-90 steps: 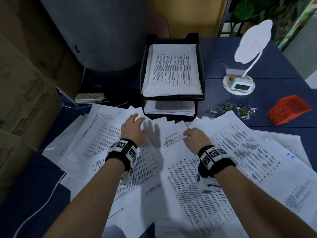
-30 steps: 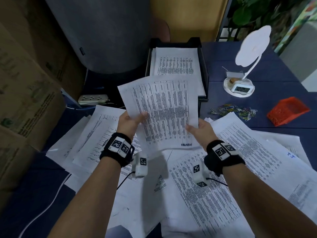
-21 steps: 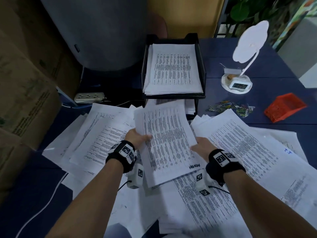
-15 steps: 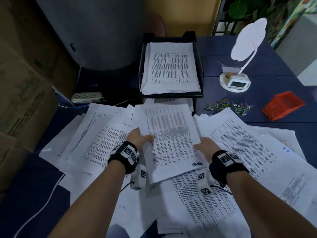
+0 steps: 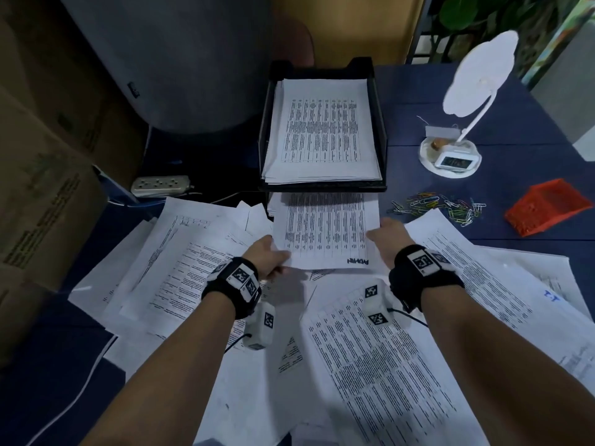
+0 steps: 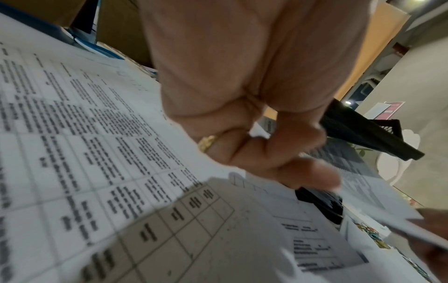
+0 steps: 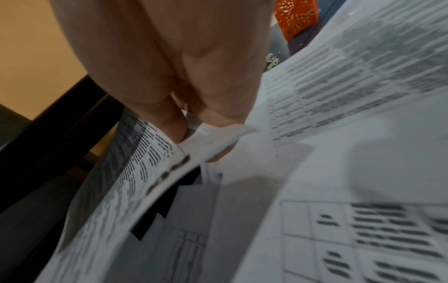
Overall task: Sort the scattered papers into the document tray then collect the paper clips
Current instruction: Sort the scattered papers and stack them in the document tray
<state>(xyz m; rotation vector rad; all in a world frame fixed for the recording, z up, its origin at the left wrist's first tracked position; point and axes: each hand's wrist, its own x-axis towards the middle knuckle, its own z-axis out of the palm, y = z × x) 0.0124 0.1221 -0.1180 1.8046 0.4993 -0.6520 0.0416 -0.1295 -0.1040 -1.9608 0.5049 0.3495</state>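
Observation:
A printed sheet [image 5: 325, 230] lies between my two hands, its far end inside the lower tier of the black document tray [image 5: 322, 188]. My left hand [image 5: 280, 255] pinches the near left corner, thumb on top. Gripping the right edge is my right hand [image 5: 375, 233]; the right wrist view shows its fingers [image 7: 169, 122] curled over the paper [image 7: 135, 162]. In the left wrist view my fingers [image 6: 278, 162] are curled, one with a ring. The upper tier holds a paper stack [image 5: 322, 130]. Scattered papers [image 5: 386, 365] cover the near desk. Coloured paper clips [image 5: 441, 206] lie right of the tray.
An orange mesh basket [image 5: 547, 210] lies tipped beside the clips. A white lamp with a small clock [image 5: 450, 156] stands behind them. Left of the tray are a power strip [image 5: 159, 185], cardboard boxes [image 5: 42, 188] and a cable [image 5: 74, 400].
Both hands picked up the sheet, raised it in front of the tray, then lowered it and pushed it forward. Its far end has now entered the lower tier.

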